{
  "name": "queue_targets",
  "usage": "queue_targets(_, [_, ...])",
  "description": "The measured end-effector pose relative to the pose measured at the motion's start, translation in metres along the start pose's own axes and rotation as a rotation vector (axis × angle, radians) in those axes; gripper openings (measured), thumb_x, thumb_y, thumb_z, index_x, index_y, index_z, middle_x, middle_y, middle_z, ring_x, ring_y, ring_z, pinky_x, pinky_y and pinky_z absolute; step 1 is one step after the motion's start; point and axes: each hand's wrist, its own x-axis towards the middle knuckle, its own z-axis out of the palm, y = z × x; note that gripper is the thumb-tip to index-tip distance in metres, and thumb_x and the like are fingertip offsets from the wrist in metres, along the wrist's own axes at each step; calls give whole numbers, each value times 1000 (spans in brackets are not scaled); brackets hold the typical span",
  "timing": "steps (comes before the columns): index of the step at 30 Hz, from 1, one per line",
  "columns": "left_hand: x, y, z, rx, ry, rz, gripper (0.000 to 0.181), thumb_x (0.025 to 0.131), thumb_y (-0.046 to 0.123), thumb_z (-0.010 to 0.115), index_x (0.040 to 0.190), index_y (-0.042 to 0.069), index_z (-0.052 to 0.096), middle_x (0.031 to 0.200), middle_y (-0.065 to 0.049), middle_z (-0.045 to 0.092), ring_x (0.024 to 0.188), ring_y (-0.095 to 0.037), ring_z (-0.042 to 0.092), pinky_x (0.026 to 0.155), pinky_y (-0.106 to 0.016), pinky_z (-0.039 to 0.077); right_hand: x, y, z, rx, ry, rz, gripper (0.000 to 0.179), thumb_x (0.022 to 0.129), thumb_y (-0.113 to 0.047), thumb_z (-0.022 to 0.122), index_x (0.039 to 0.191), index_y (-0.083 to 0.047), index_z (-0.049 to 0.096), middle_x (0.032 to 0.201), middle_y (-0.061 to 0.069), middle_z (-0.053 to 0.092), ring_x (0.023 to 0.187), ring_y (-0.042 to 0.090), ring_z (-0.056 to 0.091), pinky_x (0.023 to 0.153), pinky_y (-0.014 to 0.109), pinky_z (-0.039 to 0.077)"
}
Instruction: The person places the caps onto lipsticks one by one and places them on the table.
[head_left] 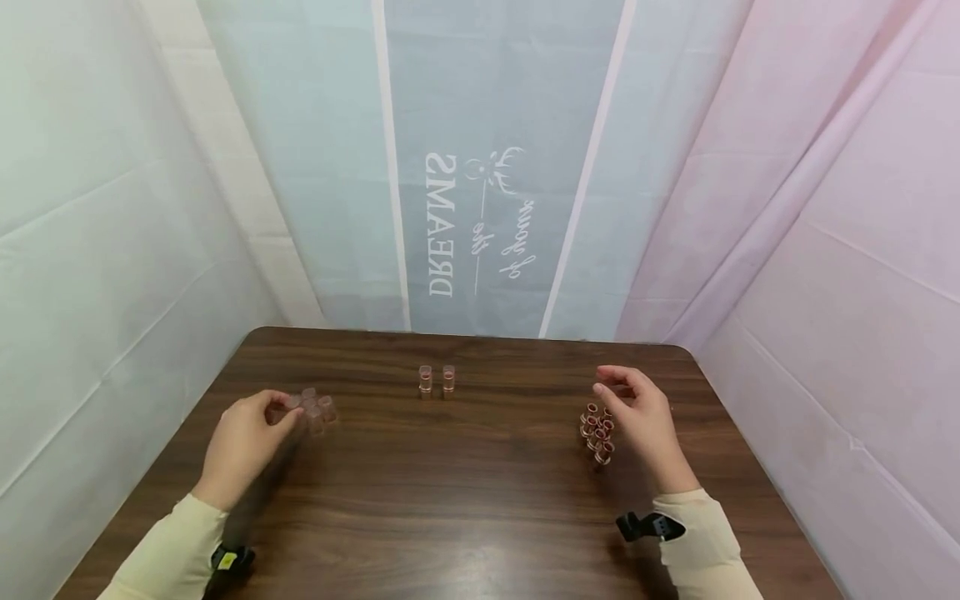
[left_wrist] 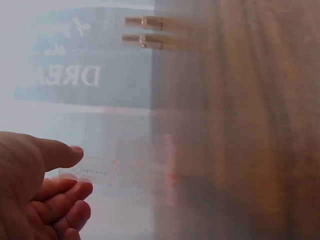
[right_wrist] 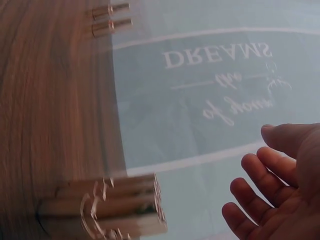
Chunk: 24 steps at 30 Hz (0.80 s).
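Note:
My left hand (head_left: 242,440) is at the left of the table, beside a cluster of small clear caps (head_left: 327,409). Its thumb and fingertips pinch one clear cap (left_wrist: 97,171), which has small print on its side. My right hand (head_left: 647,423) hovers at the right with fingers parted and loosely bent, holding nothing. Just left of it stand several gold lipstick-like tubes (head_left: 597,435) bunched together; in the right wrist view these tubes (right_wrist: 125,207) look blurred. Two gold tubes with clear caps on, the left one (head_left: 425,381) and the right one (head_left: 448,380), stand upright near the back middle.
The dark wood-grain table (head_left: 450,483) has rounded back corners. A blue-grey cloth (head_left: 480,100) with white lettering hangs behind it, and pale cloth walls (head_left: 847,350) flank both sides. Each wrist wears a black strap (head_left: 651,527).

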Motion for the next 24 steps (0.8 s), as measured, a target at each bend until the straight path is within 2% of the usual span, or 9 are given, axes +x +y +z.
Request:
queue_targets(3, [3,20,-4,21,65,61,22,91,22,79,103,5,74,88,-11,73,79,-26,61,62,-39,46,2,7,-6,-5,-20,18,33,99,-28,71,126,-9,69,122,7,70,98,16,63,80,11,50])
queue_targets(7, [8,46,-5,-13,87,109,22,92,23,79,105,6,73,87,-8,72,82,-24,60,65,-40,47,4,18,-12,-15,-64,46,33,100,-30,70,126,-10,68,119,10,70,99,18,64,81,11,49])
queue_targets(11, [15,75,1,-106,34,136,21,93,25,78,106,10,73,90,-3,70,83,-21,61,69,-38,48,0,24,-17,-34,-70,67,33,100,-31,69,126,-10,68,116,11,70,97,12,63,81,11,47])
queue_targets(17, [26,111,11,-254,-99,185,18,94,27,78,106,16,71,96,3,69,90,-17,63,74,-36,52,-19,26,-19,-69,-51,125,34,100,-30,70,126,-8,68,120,10,71,96,9,64,79,14,49])
queue_targets(20, [29,123,15,-293,-149,212,15,95,27,77,105,18,69,95,6,67,90,-13,61,76,-36,54,-30,27,-20,-101,-44,152,34,99,-29,72,125,-8,68,119,10,72,97,10,64,78,16,51])
queue_targets(24, [28,130,21,-327,-182,238,14,94,25,77,103,19,68,93,9,66,89,-10,60,78,-35,55,-42,26,-22,-136,-54,177,37,97,-30,74,124,-6,69,115,10,72,99,17,65,79,19,52])
